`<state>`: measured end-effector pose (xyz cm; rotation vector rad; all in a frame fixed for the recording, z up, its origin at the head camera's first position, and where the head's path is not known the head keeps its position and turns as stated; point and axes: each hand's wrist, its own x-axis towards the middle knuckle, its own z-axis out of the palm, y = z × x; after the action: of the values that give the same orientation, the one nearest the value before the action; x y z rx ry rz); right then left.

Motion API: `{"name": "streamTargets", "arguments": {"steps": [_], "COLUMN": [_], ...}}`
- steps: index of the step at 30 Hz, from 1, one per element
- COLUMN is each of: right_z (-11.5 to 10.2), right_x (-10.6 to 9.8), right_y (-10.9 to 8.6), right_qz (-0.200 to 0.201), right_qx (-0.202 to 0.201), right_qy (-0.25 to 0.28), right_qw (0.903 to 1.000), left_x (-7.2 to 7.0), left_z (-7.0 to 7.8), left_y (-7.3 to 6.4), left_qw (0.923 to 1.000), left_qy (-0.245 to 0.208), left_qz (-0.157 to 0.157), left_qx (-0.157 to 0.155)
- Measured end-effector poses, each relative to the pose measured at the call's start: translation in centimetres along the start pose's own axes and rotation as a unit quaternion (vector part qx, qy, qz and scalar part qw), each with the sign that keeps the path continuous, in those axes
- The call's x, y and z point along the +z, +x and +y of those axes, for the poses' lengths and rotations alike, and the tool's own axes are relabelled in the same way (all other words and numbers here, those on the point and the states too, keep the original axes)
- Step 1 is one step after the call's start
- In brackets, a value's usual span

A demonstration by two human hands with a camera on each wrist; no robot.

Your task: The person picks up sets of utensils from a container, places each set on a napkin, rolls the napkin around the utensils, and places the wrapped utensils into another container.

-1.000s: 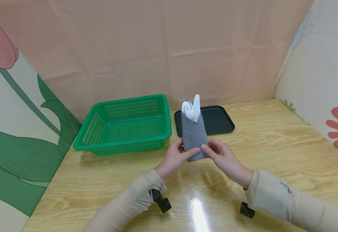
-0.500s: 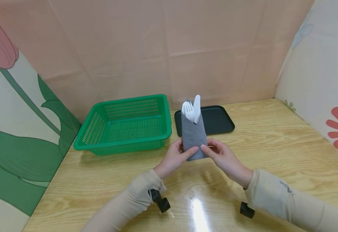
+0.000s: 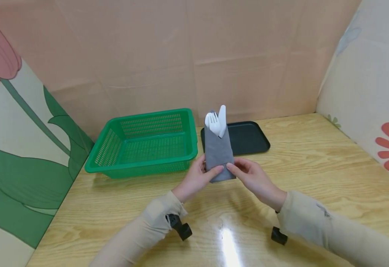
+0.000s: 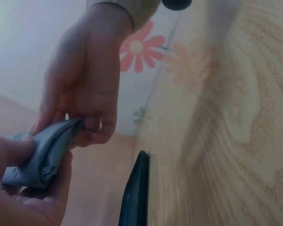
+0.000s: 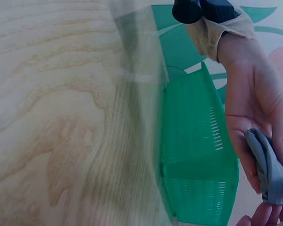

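Note:
Both hands hold a folded grey cloth napkin (image 3: pixel 218 154) above the table, its top leaning away from me. Out of its upper end stick a white fork (image 3: pixel 214 125), a white knife (image 3: pixel 222 118) and a white spoon (image 3: pixel 207 119), which is partly behind the fork. My left hand (image 3: pixel 196 178) pinches the lower left edge, thumb in front. At the lower right edge my right hand (image 3: pixel 256 181) does the same. In the left wrist view the folded layers of the napkin (image 4: pixel 47 153) show from below, between the fingers of both hands. The cutlery handles are hidden inside.
A green perforated plastic basket (image 3: pixel 141 168) stands on the wooden table (image 3: pixel 131 207) to the left. Behind the napkin and to its right lies a black tray (image 3: pixel 249 137), partly covered from view. A pinkish cloth backdrop (image 3: pixel 147 55) hangs along the table's far edge.
Both hands have carried the napkin and cutlery slightly left and up in the head view, mostly during the last half second. Basket and tray stay put.

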<state>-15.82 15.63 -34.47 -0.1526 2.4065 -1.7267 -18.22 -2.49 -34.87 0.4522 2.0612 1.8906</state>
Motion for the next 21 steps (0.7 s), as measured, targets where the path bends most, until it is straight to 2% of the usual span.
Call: {"name": "streamTargets", "arguments": {"steps": [6,13,21], "right_z": [-0.2,0.1,0.8], "right_x": [0.2,0.3,1.0], "right_y": [0.6,1.9,4.4], "right_qz": [0.002,0.01,-0.003], "right_qx": [0.002,-0.007,-0.016], "right_qy": [-0.004,0.025,0.018], "right_qw": [1.0,0.9996,0.9997], "left_x": [-0.5,-1.8,-4.0], "left_z": [0.3,1.1,2.7], "left_y": [0.0,0.2,0.8], "left_qw": [0.9999,0.9978,0.9957], "left_qy": [0.002,0.032,0.044], "left_qz": [0.009,0.05,0.082], "left_qx": [0.014,0.027,0.009]}}
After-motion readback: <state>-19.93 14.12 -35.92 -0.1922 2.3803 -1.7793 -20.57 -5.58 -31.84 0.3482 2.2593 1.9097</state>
